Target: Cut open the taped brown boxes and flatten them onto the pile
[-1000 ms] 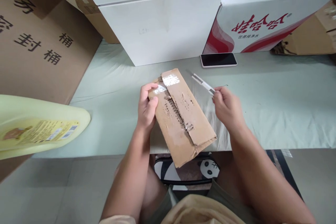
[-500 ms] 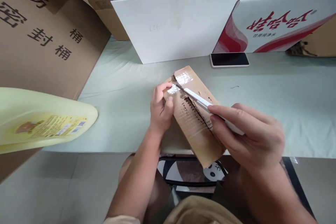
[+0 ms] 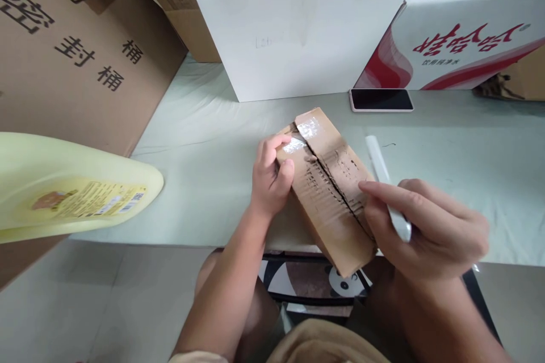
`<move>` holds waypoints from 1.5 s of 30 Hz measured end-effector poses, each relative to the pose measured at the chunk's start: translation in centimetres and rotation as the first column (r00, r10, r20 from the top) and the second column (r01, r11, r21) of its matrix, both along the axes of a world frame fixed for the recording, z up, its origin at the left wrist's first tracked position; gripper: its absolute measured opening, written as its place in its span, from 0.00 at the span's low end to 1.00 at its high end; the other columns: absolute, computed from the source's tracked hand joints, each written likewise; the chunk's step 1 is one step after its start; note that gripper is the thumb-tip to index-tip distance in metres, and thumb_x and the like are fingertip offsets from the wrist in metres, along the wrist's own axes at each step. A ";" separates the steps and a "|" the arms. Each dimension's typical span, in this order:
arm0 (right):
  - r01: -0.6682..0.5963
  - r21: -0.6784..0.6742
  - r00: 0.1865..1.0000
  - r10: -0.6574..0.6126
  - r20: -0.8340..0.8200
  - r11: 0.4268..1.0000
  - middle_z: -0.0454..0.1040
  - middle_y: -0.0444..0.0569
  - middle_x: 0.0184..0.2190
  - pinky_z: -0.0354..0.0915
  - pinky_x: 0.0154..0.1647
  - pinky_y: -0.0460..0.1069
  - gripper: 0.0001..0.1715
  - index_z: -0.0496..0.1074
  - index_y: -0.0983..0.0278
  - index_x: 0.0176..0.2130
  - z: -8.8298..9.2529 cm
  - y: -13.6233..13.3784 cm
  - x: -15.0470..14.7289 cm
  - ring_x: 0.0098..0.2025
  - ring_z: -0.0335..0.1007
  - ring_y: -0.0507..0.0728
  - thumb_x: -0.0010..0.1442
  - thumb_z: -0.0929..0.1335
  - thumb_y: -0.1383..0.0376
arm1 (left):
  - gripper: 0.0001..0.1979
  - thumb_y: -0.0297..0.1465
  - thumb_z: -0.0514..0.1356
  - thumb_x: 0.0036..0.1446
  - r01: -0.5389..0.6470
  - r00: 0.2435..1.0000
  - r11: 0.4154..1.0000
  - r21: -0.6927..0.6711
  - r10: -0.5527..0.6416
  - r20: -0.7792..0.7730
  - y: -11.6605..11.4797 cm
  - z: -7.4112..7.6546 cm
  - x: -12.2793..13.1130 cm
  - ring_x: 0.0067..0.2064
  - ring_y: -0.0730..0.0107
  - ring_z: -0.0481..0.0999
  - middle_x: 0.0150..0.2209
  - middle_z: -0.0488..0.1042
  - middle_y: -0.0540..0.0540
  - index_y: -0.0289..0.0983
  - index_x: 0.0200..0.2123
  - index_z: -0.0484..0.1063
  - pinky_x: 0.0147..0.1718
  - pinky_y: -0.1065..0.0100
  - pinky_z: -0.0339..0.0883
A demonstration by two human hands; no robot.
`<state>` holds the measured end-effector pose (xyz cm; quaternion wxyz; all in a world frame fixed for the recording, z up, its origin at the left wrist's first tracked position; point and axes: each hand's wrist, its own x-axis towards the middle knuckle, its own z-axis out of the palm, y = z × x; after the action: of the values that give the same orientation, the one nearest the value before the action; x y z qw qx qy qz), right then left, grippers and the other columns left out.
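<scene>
A small brown cardboard box [image 3: 317, 212] lies slanted on the cloth-covered table, its near corner past the front edge. A torn, open seam runs along its top, with shiny clear tape at the far end and ragged cut marks beside it. My left hand [image 3: 272, 176] grips the far left corner of the box, fingers on the tape and thumb on the side. My right hand [image 3: 434, 227] holds a white utility knife [image 3: 378, 160] just right of the box, tip pointing away from me. No blade shows at the tip. The right fingertips are close to the box's right edge.
Large white cartons [image 3: 298, 39] stand behind, with a phone [image 3: 381, 100] in front of the red-and-white carton [image 3: 472, 39]. At left are a big brown carton [image 3: 76, 96] and a pale yellow bottle [image 3: 76, 187]. Green cloth [image 3: 204, 181] covers the table.
My right hand has lifted the utility knife off the taped seam and drawn it right, beside the box. My left hand keeps its grip on the box. The view has shifted slightly.
</scene>
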<state>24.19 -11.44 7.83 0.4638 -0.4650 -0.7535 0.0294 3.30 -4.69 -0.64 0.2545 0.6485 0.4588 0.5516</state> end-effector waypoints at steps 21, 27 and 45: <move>-0.093 -0.130 0.980 0.114 0.166 0.987 0.78 0.44 0.26 0.64 0.23 0.45 0.13 0.81 0.63 0.49 0.5 1.2 -0.8 0.22 0.71 0.50 0.69 0.68 0.71 | 0.24 0.53 0.52 0.70 -0.032 0.999 0.999 0.010 0.032 -0.006 0.0 -0.3 0.2 0.55 0.52 0.76 0.53 0.76 0.41 0.44 0.56 0.69 0.54 0.50 0.72; -0.121 -0.114 0.983 0.135 0.123 0.986 0.80 0.44 0.24 0.66 0.22 0.45 0.13 0.81 0.64 0.45 0.6 1.1 -0.7 0.20 0.71 0.49 0.67 0.68 0.73 | 0.21 0.50 0.51 0.71 -0.034 0.999 0.999 0.023 0.034 -0.012 0.1 -0.2 0.1 0.54 0.53 0.76 0.52 0.76 0.41 0.43 0.56 0.69 0.54 0.51 0.72; -0.147 -0.138 0.982 0.161 0.099 0.980 0.83 0.44 0.28 0.68 0.23 0.46 0.15 0.81 0.60 0.45 0.8 1.1 -0.5 0.22 0.76 0.51 0.65 0.68 0.73 | 0.19 0.48 0.52 0.70 -0.014 1.000 1.000 -0.005 0.014 0.017 0.0 -0.1 0.1 0.54 0.53 0.76 0.51 0.76 0.41 0.43 0.55 0.69 0.55 0.51 0.70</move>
<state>23.64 -10.30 8.58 0.3869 -0.4354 -0.8080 0.0887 3.43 -4.74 -0.73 0.2559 0.6401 0.4624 0.5576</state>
